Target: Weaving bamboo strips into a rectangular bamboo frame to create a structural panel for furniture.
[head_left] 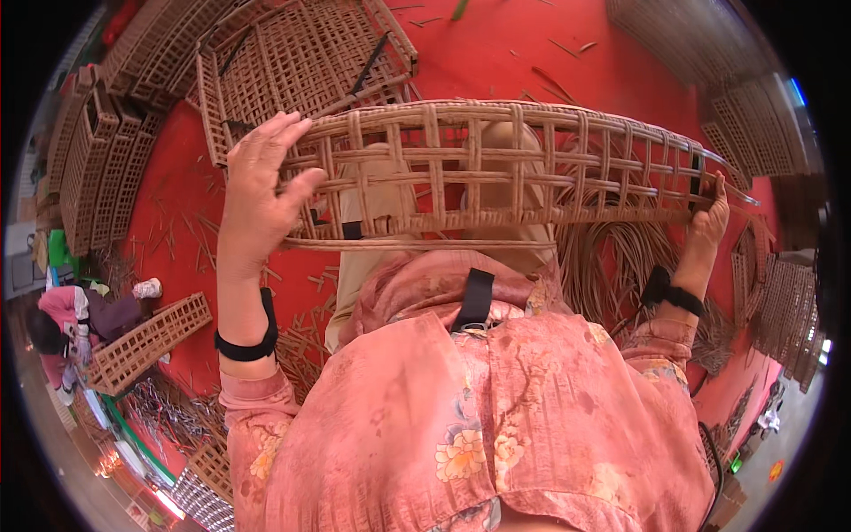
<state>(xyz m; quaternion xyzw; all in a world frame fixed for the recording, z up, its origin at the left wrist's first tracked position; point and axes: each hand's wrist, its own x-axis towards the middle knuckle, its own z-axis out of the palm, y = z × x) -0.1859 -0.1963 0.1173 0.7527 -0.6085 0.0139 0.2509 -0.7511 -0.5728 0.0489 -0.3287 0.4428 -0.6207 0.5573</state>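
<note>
A brown woven basket (510, 168) with an open grid side wall lies across my lap, over my knees. My left hand (266, 182) rests against its left end, fingers stretched along the top corner and thumb spread away from them. Around the right end, my right hand (708, 217) grips the frame by the dark tie; part of that grip is hidden behind the weave. Thin loose strand ends (737, 193) stick out past the right corner. Along the near edge runs a separate-looking strip (425, 246).
Beyond my left hand lies another woven tray (306, 58). Stacked woven panels stand left (102, 168) and right (753, 124). A coil of strands (620, 275) lies by my right knee. Scraps litter the red floor (496, 58). Another person (66, 328) works at far left.
</note>
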